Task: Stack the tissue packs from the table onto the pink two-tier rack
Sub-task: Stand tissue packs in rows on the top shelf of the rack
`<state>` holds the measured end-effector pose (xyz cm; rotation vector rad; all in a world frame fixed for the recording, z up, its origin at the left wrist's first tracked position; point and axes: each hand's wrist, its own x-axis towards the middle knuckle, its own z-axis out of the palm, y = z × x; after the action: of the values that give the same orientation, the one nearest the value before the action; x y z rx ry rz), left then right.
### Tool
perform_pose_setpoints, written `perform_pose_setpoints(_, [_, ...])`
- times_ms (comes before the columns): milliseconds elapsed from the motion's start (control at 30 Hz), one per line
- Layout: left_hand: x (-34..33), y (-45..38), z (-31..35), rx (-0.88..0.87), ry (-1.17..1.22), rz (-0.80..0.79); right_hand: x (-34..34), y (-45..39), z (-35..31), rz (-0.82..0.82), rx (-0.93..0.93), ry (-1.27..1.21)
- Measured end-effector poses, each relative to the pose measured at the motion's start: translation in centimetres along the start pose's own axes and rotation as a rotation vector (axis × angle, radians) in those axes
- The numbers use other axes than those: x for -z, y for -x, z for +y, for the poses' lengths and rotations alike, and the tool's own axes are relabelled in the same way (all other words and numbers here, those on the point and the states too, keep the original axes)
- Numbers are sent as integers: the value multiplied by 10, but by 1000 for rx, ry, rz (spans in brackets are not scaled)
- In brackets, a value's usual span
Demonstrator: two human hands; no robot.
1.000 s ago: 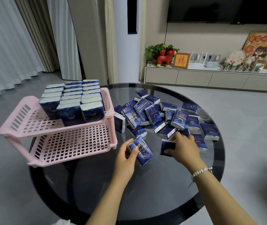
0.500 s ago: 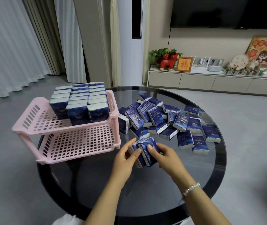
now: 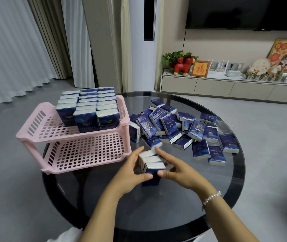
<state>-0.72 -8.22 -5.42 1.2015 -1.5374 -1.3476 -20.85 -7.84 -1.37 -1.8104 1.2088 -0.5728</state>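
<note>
A small bundle of blue tissue packs (image 3: 151, 165) stands upright on the glass table, white ends up. My left hand (image 3: 130, 173) grips it from the left and my right hand (image 3: 176, 169) grips it from the right, thumbs meeting at its front. The pink two-tier rack (image 3: 121, 137) stands just to the left; its top tier holds several upright packs (image 3: 88, 109) in rows, and its lower tier (image 3: 86, 152) is bare. A loose pile of packs (image 3: 172, 126) lies behind my hands.
The round dark glass table (image 3: 156, 212) has its rim close to me and at the right. More packs (image 3: 214, 151) lie scattered to the right of the pile. A low TV cabinet (image 3: 226, 86) with ornaments stands beyond on the grey floor.
My right hand brought a pack over to the one in my left hand. Both hands have now pressed the packs together and stood the bundle upright on the table.
</note>
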Motion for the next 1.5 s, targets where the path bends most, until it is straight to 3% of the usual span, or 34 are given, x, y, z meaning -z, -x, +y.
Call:
perform_pose_setpoints(133, [4,4,0,30,-104,-58,10,-8,-4,-108,-25,130])
perform_pose_setpoints(267, [2,10,6,47,-244,-3,18,-21,-13,-178,-57,271])
perform_pose_setpoints(467, [-9,13,2,72,-202,132,18,-27,-15,-159,-69,375])
perform_pose_setpoints(700, [-4,22,14,66,-209,127,15,-21,-30,-102,-16,381])
perform_pose_setpoints(967, [40,67,63,-10,-184,145,12,-9,-105,-97,142,390])
perform_pose_setpoints(1333, [118,119,137,-131,-119,363,-8,-23,-213,-60,368,357])
perform_pose_setpoints(1500, [153,121,148,-141,-128,389,-28,-55,-236,-49,408,370])
